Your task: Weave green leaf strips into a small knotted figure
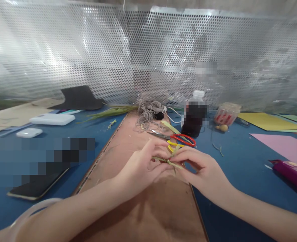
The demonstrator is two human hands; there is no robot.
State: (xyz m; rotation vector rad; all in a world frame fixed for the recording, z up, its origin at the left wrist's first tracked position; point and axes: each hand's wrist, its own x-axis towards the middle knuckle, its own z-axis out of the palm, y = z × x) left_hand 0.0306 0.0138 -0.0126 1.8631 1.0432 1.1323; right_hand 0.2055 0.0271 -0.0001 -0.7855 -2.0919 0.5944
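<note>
Between my fingertips, over the brown board point(138, 211), is a small knotted piece of green leaf strip point(169, 162). My left hand point(144, 164) pinches its left part between thumb and fingers. From the other side, my right hand point(201, 164) is closed on the strip's right part, with short ends poking out. Parts of the strip are hidden behind my fingers. Just beyond my hands lie scissors point(182, 138) with red and yellow handles, their blades pointing left. A pale green strip point(170, 127) rests behind them.
Grey cord point(150, 111) is heaped at the board's far end. A dark bottle point(192, 117) and a clear jar point(226, 114) stand right of it. Long green leaves point(113, 112), a white case point(52, 119) and a black phone point(40, 185) lie left. Coloured paper point(284, 144) and a purple packet point(292, 174) lie right.
</note>
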